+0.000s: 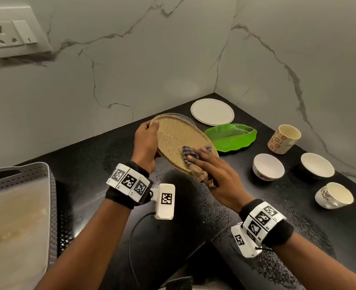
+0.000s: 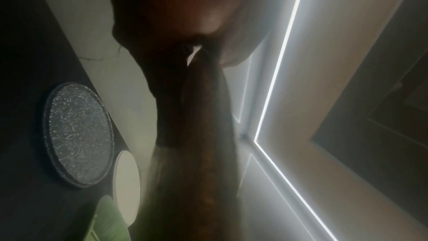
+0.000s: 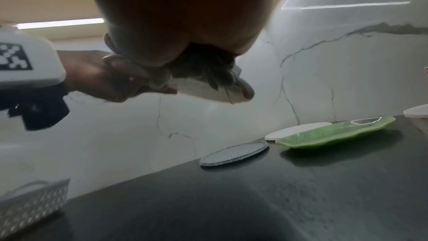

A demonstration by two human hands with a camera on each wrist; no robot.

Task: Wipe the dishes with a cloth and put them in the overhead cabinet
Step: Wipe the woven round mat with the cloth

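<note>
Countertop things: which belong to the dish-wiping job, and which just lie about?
Job:
speckled tan plate
striped cloth
white round plate
green leaf-shaped dish
grey glittery plate
two white bowls
two cups

Lying about:
grey perforated basket
wall socket

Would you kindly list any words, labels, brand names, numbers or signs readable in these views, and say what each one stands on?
No readable words, brands or numbers show.
Left wristband: black-and-white square code markers; tiny characters beside them are too small to read.
Right wristband: the same code markers, small print illegible.
Left wrist camera housing: one code marker, no text.
Floral mug: red flower pattern only.
Wall socket: no lettering legible.
</note>
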